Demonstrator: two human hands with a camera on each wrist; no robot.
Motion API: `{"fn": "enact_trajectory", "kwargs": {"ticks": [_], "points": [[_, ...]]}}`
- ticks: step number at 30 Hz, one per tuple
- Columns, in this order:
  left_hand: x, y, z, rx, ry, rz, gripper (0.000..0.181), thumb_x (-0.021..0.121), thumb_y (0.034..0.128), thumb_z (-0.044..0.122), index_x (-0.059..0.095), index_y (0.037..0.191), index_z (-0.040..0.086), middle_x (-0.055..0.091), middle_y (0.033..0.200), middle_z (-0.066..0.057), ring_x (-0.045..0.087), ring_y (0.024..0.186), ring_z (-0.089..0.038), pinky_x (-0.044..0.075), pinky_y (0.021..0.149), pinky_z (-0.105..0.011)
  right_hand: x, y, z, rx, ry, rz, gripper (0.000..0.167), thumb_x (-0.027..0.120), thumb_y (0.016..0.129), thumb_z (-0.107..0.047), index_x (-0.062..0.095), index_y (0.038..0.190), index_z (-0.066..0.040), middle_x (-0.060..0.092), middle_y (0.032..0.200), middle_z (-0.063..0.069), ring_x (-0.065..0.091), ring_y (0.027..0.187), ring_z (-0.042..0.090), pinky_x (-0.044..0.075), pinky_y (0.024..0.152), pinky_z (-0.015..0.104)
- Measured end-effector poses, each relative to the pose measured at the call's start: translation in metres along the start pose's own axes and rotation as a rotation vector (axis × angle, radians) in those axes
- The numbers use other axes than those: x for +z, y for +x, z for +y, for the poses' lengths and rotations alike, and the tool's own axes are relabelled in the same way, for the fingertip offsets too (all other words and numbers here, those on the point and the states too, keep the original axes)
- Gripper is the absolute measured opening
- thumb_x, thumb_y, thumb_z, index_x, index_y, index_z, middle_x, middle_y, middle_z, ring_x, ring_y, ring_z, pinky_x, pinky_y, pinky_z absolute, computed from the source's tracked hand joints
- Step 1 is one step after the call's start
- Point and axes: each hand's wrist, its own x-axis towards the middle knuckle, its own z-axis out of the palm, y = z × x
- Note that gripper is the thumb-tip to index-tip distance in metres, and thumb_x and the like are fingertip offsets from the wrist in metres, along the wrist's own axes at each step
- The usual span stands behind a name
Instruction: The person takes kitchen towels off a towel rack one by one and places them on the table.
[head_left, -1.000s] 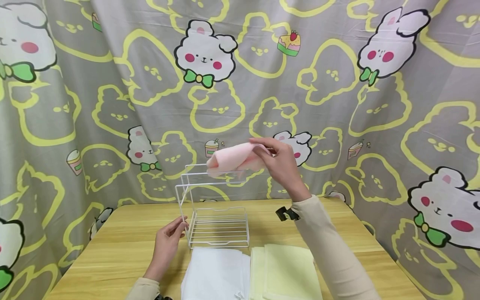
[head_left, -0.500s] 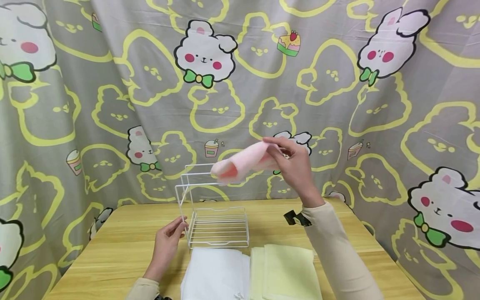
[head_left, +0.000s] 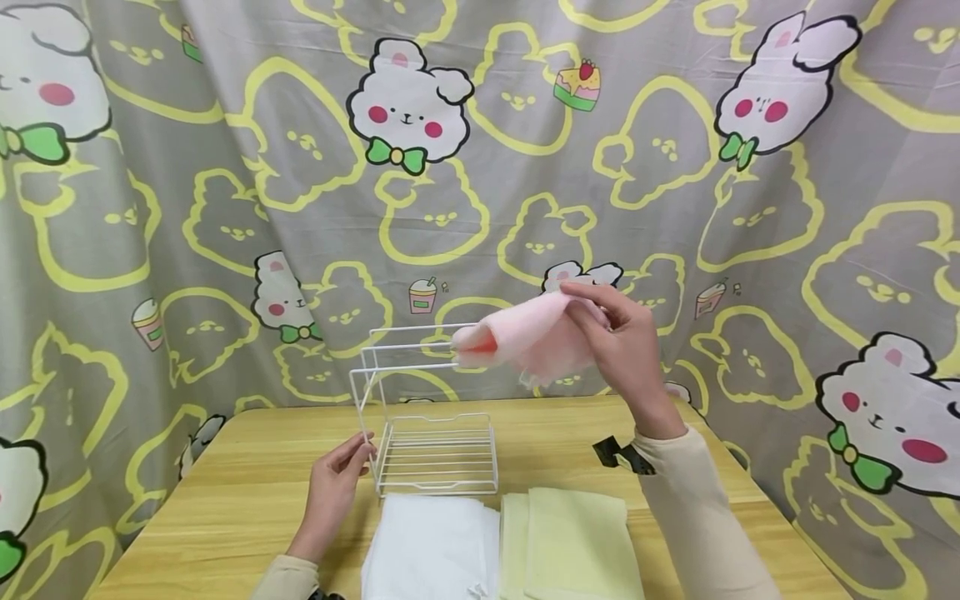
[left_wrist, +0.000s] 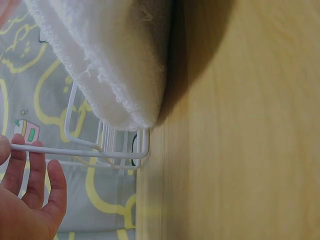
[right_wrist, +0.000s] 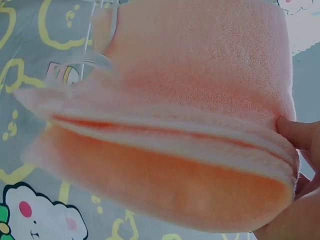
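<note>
My left hand (head_left: 333,492) pinches an upright of the white wire rack (head_left: 437,487) near its base. In the left wrist view, the thumb and fingertips meet around the thin wire (left_wrist: 60,150). Above the table, my right hand (head_left: 626,346) grips one end of a folded pink towel (head_left: 543,329). The towel's far end overlaps the tips of the rack's upper bars (head_left: 401,367); whether they touch is unclear. In the right wrist view, the pink towel (right_wrist: 200,60) hangs in layers, with the fold gaping. Those bars carry no other cloth.
A folded white towel (head_left: 431,542) lies in front of the rack, with a folded yellow towel (head_left: 577,542) beside it on the right. Both are on the wooden table (head_left: 247,467). A patterned curtain (head_left: 510,183) hangs behind the table.
My right hand has drawn the pink towel rightward along the upper bars, baring more of their length. More of the towel's near side droops now. The left hand and rack stay put.
</note>
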Motion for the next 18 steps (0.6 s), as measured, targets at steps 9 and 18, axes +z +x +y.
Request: {"fn": "enact_trajectory", "kwargs": {"ticks": [9, 18], "points": [[0.001, -0.002, 0.001, -0.004, 0.007, 0.016, 0.035, 0.064, 0.1029, 0.016, 0.066, 0.132, -0.003, 0.077, 0.104, -0.005, 0.068, 0.092, -0.003, 0.060, 0.080, -0.021, -0.018, -0.013, 0.001, 0.054, 0.001, 0.004, 0.022, 0.070, 0.096, -0.002, 0.077, 0.116, -0.004, 0.067, 0.097, -0.006, 0.031, 0.051, 0.005, 0.029, 0.042, 0.022], [0.002, -0.001, 0.000, 0.014, 0.013, 0.028, 0.034, 0.064, 0.1026, 0.016, 0.066, 0.131, -0.003, 0.077, 0.101, 0.000, 0.068, 0.092, -0.003, 0.061, 0.080, -0.022, -0.032, -0.019, 0.003, 0.107, -0.039, 0.025, 0.023, 0.070, 0.098, -0.007, 0.076, 0.119, -0.004, 0.072, 0.111, -0.008, 0.052, 0.070, 0.007, 0.044, 0.054, 0.015]]}}
